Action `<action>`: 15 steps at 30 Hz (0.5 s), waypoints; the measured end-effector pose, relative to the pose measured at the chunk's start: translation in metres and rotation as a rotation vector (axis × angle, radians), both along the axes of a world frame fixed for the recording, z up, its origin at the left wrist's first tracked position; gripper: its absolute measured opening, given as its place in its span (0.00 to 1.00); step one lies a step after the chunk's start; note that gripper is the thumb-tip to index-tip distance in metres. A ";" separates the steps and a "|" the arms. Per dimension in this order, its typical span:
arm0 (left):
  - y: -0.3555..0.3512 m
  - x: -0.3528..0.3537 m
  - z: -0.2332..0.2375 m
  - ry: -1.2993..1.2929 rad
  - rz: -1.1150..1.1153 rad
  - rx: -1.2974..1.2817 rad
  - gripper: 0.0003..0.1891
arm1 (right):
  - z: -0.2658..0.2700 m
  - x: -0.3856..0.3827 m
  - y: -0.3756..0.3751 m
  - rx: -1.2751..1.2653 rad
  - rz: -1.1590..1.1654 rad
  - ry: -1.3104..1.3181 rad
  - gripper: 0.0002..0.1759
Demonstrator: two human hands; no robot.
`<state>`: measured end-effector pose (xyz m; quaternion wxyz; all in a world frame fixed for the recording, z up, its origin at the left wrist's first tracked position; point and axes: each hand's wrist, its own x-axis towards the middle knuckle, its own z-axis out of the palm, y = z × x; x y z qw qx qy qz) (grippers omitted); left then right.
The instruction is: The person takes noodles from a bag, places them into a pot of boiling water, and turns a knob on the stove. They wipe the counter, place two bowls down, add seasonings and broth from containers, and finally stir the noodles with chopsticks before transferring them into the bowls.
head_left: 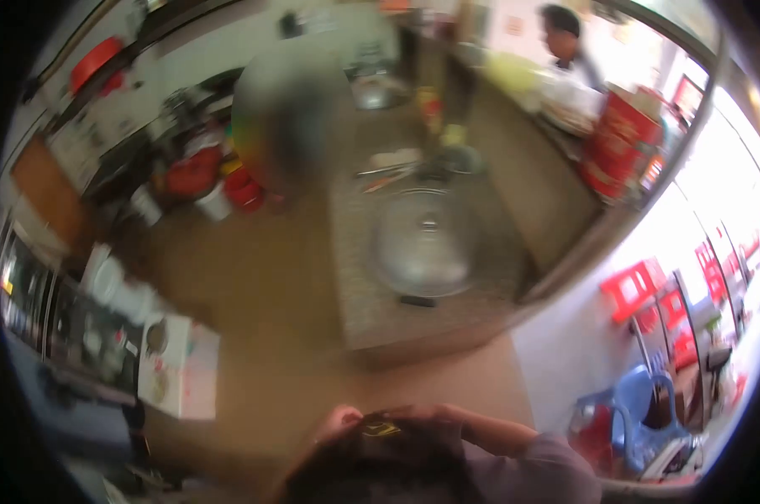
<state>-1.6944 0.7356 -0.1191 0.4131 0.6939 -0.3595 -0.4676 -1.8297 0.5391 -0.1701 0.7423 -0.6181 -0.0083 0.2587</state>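
Note:
At the bottom of the head view, both hands are close to my body at the top edge of a dark cloth (380,454) with a small yellow mark, possibly an apron. My left hand (340,420) is closed at the cloth's upper left corner. My right hand (426,412) is closed along its upper right edge, with the forearm coming in from the right. Blur hides the exact finger positions. The nearest surface in front is a stone counter (363,323), bearing a large pan with a domed metal lid (426,244).
Utensils (388,172) lie behind the lid. Another person (560,38) is beyond the counter, near a red tin (619,143). A blurred figure (287,118) is at the back left. A white box (178,365) stands left; a blue chair (636,412) and red stools (632,290) stand right.

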 end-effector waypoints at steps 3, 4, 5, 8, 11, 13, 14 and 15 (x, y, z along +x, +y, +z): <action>0.038 0.038 0.031 0.095 0.130 -0.014 0.10 | -0.022 0.050 0.038 -0.111 0.152 -0.143 0.27; 0.051 0.050 0.039 0.091 0.155 0.001 0.11 | -0.009 0.064 0.050 0.029 0.072 -0.056 0.26; 0.064 0.064 0.039 0.035 0.138 0.033 0.10 | 0.004 0.086 0.055 0.033 0.094 -0.047 0.26; 0.094 0.095 0.020 0.087 0.152 -0.067 0.08 | 0.006 0.140 0.072 -0.215 0.220 -0.109 0.28; 0.103 0.132 0.027 0.156 0.195 0.030 0.07 | -0.054 0.177 0.078 -0.653 0.223 -0.476 0.17; 0.102 0.160 0.027 0.204 0.238 0.097 0.07 | -0.039 0.214 0.072 -0.676 0.222 -0.414 0.18; 0.100 0.175 0.025 0.227 0.287 0.150 0.07 | -0.030 0.232 0.069 -0.680 0.221 -0.388 0.18; 0.097 0.190 0.025 0.258 0.322 0.110 0.08 | -0.017 0.253 0.066 -0.681 0.198 -0.292 0.19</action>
